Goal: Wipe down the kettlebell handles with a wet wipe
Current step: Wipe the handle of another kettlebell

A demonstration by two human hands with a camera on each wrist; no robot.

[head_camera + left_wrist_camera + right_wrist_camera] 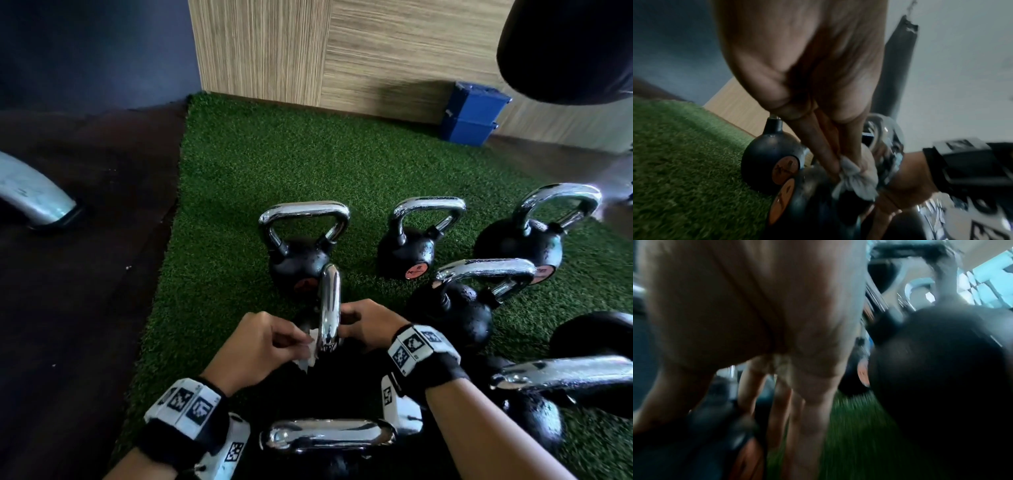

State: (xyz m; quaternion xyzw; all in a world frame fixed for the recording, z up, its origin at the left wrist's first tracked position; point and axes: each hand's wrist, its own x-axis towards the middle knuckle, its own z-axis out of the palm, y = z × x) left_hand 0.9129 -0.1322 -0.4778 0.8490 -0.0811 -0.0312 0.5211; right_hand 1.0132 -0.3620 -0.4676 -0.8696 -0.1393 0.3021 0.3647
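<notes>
Several black kettlebells with chrome handles stand on green turf (239,171). The one between my hands shows its chrome handle (329,308) edge-on. My left hand (301,342) pinches a crumpled white wet wipe (310,358) against the handle's lower left side. In the left wrist view the fingers (830,155) hold the bunched wipe (857,181) beside the handle (888,139). My right hand (349,322) lies against the handle's right side. In the blurred right wrist view its fingers (777,418) reach straight down beside the black body (931,386).
Other kettlebells stand behind (305,246), (411,240), to the right (462,301), (534,233), and one handle (329,435) lies close below my wrists. Blue bins (472,113) sit by the wood wall. A black punching bag (565,51) hangs top right. Dark flooring (68,308) borders the turf's left edge.
</notes>
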